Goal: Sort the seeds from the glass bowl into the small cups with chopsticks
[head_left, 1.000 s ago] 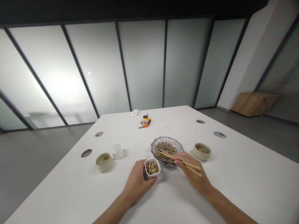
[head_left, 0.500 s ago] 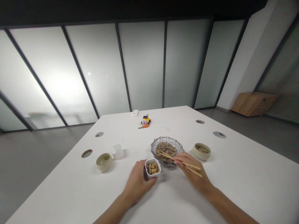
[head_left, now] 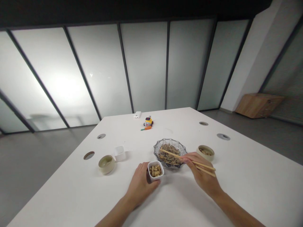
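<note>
My left hand (head_left: 141, 182) is wrapped round a small white square cup (head_left: 155, 177) that holds several tan peanut-like pieces (head_left: 155, 170). Wooden chopsticks (head_left: 201, 166) are gripped in my right hand (head_left: 200, 173). Their tips reach over the scalloped glass bowl (head_left: 182, 150), above its heap of striped sunflower seeds (head_left: 169, 155); whether a piece sits between the tips I cannot make out. Just beyond my right hand stands a beige round bowl (head_left: 211, 157) with some tan pieces inside.
On the left are another beige bowl (head_left: 106, 167) and a white square cup (head_left: 120, 154). Farther back lie an orange carrot-shaped object (head_left: 147, 128), a yellow toy vehicle (head_left: 148, 121) and a white box-like device (head_left: 137, 114). Round holes (head_left: 89, 155) pierce the white table (head_left: 78, 195).
My right hand has shifted slightly right with the chopsticks, whose tips now lie closer together over the glass bowl. My left hand keeps its hold on the white cup.
</note>
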Demonstrator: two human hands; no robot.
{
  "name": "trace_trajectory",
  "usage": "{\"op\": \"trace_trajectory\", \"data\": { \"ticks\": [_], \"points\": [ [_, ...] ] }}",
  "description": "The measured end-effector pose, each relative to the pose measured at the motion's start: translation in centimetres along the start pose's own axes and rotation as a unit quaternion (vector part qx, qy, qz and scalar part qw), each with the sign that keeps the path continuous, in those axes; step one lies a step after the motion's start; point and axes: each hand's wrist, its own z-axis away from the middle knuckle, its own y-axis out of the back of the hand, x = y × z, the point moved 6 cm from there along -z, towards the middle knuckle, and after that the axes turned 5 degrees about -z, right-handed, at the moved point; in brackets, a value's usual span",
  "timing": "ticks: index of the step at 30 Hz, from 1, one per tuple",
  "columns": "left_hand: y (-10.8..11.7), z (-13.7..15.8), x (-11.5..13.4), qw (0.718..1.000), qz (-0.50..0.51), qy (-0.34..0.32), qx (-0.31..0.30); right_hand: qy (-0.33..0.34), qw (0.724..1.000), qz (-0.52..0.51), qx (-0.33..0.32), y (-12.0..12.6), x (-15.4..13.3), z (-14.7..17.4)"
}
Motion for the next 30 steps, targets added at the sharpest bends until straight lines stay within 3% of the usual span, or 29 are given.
{"op": "trace_trajectory", "data": {
  "ticks": [4,9,15,17,20,25,30],
  "points": [
    [-0.1,-0.1,-0.2,1.000,-0.008,0.006,0.001,-0.048,0.999,0.008,0.018,1.5,0.0,-0.5],
    [0.0,0.0,0.0,1.000,0.003,0.005,0.010,-0.103,0.992,-0.071,0.012,3.1,-0.2,-0.8],
    [0.1,0.0,0.2,1.000,-0.008,0.007,0.012,-0.070,0.997,-0.026,0.013,3.6,-1.3,-1.2],
    [0.0,-0.1,0.1,1.000,-0.012,0.010,0.011,-0.041,0.998,0.026,0.031,3.5,-1.5,-1.1],
    [0.0,-0.1,0.0,1.000,-0.009,0.009,0.010,-0.002,0.999,0.054,0.003,2.3,-1.5,-0.6],
    [0.0,0.0,0.1,1.000,-0.005,0.001,0.010,-0.025,0.998,0.013,-0.055,0.2,-0.9,0.5],
    [0.1,0.1,0.0,1.000,-0.018,0.004,0.006,-0.040,0.998,-0.002,-0.057,-0.2,-0.6,0.6]
  ]
}}
